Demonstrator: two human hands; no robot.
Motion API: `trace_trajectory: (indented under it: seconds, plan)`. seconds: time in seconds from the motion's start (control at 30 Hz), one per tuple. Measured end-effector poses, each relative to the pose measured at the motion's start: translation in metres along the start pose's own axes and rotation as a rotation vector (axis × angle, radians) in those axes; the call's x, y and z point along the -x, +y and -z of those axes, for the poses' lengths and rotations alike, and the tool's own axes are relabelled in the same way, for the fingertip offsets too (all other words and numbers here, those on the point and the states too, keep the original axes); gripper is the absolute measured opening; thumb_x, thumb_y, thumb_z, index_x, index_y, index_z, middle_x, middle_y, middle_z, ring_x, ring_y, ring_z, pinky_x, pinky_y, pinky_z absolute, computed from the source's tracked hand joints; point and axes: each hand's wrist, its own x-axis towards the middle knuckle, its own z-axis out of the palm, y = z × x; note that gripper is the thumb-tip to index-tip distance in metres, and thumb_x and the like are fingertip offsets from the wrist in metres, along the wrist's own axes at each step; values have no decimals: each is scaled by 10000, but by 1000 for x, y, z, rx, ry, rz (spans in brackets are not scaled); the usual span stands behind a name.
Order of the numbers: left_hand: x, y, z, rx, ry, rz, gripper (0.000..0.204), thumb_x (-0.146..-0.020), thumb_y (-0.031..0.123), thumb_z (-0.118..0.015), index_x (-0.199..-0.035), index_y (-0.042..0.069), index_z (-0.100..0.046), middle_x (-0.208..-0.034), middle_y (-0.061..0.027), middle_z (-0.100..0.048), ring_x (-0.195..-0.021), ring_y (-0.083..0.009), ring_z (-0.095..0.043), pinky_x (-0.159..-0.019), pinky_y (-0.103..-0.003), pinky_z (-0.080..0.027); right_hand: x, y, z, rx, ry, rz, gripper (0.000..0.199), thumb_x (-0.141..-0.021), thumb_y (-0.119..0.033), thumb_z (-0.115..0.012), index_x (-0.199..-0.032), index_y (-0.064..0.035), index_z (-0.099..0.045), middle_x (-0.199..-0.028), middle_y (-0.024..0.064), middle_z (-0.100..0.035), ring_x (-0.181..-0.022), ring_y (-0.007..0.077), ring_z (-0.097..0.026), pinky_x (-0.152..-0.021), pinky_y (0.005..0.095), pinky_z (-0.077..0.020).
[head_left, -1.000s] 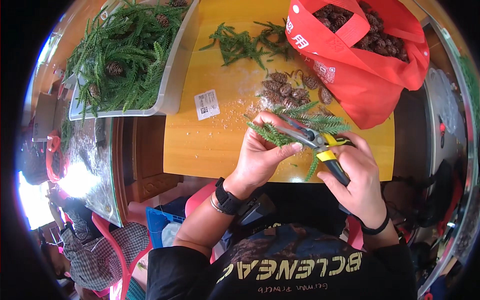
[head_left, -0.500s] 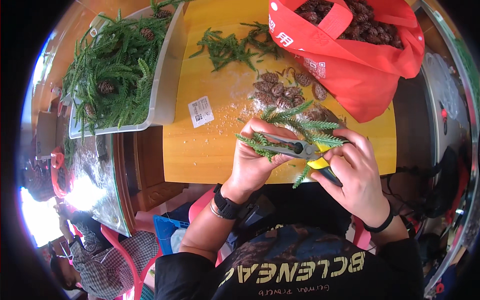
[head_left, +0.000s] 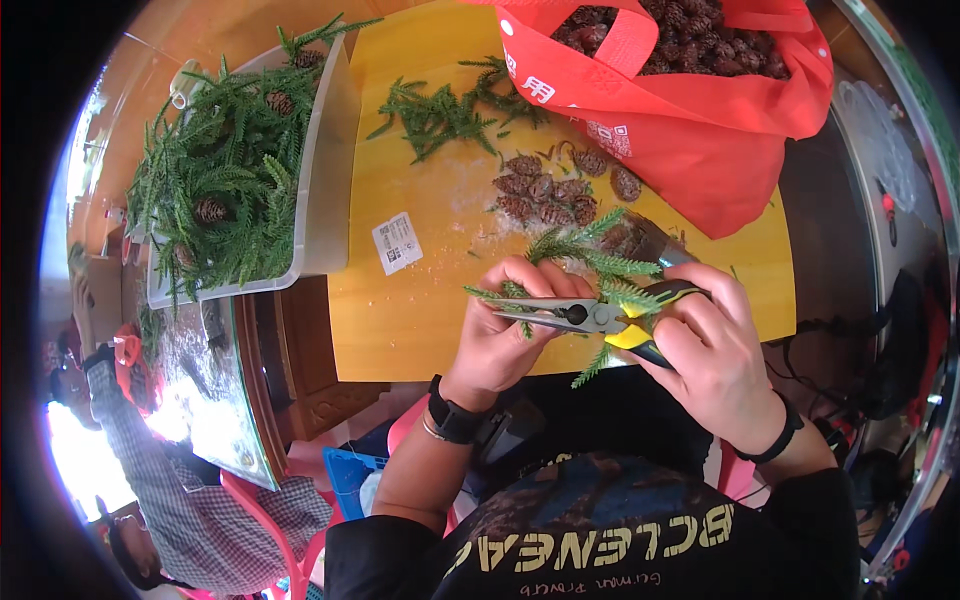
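The right hand [head_left: 715,355] gripped yellow-handled pliers [head_left: 590,318] whose tips reached left over the green sprig [head_left: 590,262] pinched by the left hand [head_left: 510,335].

Smooth yellow wooden table [head_left: 420,310], metal pliers [head_left: 560,315], glossy red bag [head_left: 720,130]

The red bag [head_left: 700,150] runs off the top edge, so its cones are only partly seen. The left hand [head_left: 505,335] covers the sprig's [head_left: 590,255] stem, and the right hand [head_left: 710,355] hides most of the pliers' [head_left: 585,317] yellow-and-black handles. The label [head_left: 397,243] on the desk [head_left: 420,320] is too small to read.
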Motion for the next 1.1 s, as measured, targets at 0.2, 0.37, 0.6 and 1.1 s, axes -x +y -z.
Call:
trace_trajectory:
  seconds: [0.2, 0.37, 0.6, 1.1]
  plan:
    - [1, -1, -2, -8, 17, 31, 196, -785, 111, -661, -846, 51, -486, -834, -99, -531, -870, -227, -508, -790, -375, -409, -4, -4, 3, 49, -7, 9, 299, -590, -121, -767, -663, -14, -497, -806, 94, -516, -978, 322, -508, -764, 414, -437]
    - [2, -3, -4, 32, 24, 66, 194, -776, 108, -665, -841, 53, -491, -808, -74, -505, -840, -203, -481, -778, -352, -397, -5, -2, 6, 47, -51, 27, 305, -563, -131, -765, -673, -16, -504, -853, 97, -502, -1010, 328, -493, -791, 454, -412]
    - [4, -4, -3, 26, 41, 66, 203, -764, 104, -675, -836, 51, -493, -795, -71, -490, -800, -189, -460, -744, -324, -382, -7, -2, 6, 58, -116, 25, 316, -543, -125, -760, -738, -2, -545, -883, 121, -486, -1037, 328, -469, -824, 451, -404]
    - [6, -5, -9, 75, 136, 40, 222, -751, 125, -705, -848, 48, -520, -854, -79, -521, -838, -173, -481, -772, -312, -397, -11, 9, -1, 35, -169, 95, 382, -528, -126, -758, -824, 9, -557, -888, 133, -503, -978, 315, -489, -820, 374, -439]
